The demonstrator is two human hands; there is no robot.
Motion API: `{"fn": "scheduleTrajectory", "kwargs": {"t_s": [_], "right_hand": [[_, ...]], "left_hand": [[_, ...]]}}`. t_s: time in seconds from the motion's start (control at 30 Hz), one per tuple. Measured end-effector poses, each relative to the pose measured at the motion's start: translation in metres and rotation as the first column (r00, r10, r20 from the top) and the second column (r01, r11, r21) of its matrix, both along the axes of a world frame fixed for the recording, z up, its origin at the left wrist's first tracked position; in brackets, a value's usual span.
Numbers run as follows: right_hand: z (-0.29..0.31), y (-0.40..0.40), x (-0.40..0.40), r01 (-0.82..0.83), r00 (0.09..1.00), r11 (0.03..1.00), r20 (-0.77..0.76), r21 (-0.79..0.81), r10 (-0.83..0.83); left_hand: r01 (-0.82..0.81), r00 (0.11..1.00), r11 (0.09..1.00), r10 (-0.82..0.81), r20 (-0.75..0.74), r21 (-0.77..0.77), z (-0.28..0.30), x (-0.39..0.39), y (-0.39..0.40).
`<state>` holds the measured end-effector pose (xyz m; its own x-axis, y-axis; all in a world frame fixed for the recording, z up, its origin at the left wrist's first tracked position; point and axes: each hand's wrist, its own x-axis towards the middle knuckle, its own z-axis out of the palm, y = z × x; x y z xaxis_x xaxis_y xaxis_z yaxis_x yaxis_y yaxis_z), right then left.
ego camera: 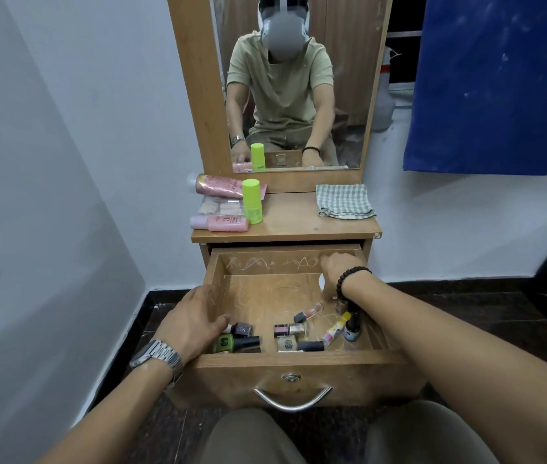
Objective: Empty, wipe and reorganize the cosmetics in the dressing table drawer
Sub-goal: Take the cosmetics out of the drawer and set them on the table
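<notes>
- Nail polish bottles (285, 333) lie loose at the drawer (298, 358) front, beside the left hand (191, 321), which rests relaxed on the rim; small, light, slippery glass, best pinched by the caps.
- Right hand (339, 272) reaches beyond them; its grasp cannot be told.
- Farther off, the cloth (344, 200) waits on the desk (292, 226).

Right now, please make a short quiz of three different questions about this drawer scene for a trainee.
1. True or false: the checked cloth lies inside the drawer.
2. Which hand reaches toward the drawer's back right corner? A) left hand B) right hand
3. Fill in: the lime green bottle stands upright on the ____, beside the pink bottles.

Key
1. False: it lies on the tabletop.
2. B; the left hand rests at the drawer's left wall near the nail polish bottles.
3. Tabletop.
</notes>
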<state>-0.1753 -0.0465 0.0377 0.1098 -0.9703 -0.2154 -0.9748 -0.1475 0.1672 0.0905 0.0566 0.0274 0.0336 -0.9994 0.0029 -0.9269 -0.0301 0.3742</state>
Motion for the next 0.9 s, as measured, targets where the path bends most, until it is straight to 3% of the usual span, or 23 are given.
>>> {"fn": "scheduleTrajectory", "kwargs": {"t_s": [0.17,0.27,0.37,0.47,0.7,0.9], "right_hand": [[0.014,0.012,0.017,-0.131,0.987,0.990,0.087,-0.053,0.135],[0.042,0.023,0.026,-0.187,0.896,0.973,0.383,-0.133,0.224],[0.067,0.013,0.024,-0.055,0.735,0.949,0.631,-0.310,0.249],[0.068,-0.014,0.021,0.060,0.709,0.925,0.669,-0.376,0.226],[0.044,-0.063,0.034,0.177,0.685,0.935,0.720,-0.307,0.107],[0.043,-0.088,0.048,0.120,0.718,0.937,0.680,-0.329,0.147]], "left_hand": [[-0.001,1.000,1.000,0.001,0.017,-0.012,-0.002,0.002,0.000],[-0.004,1.000,1.000,0.004,0.019,-0.019,-0.004,0.002,0.000],[-0.010,1.000,1.000,0.010,0.023,-0.018,-0.004,0.000,0.001],[-0.010,1.000,1.000,0.011,0.016,-0.009,-0.004,-0.002,0.003],[-0.004,1.000,1.000,0.004,0.020,-0.025,-0.002,0.000,0.004],[0.002,1.000,1.000,-0.001,0.013,-0.029,-0.002,0.001,0.003]]}}
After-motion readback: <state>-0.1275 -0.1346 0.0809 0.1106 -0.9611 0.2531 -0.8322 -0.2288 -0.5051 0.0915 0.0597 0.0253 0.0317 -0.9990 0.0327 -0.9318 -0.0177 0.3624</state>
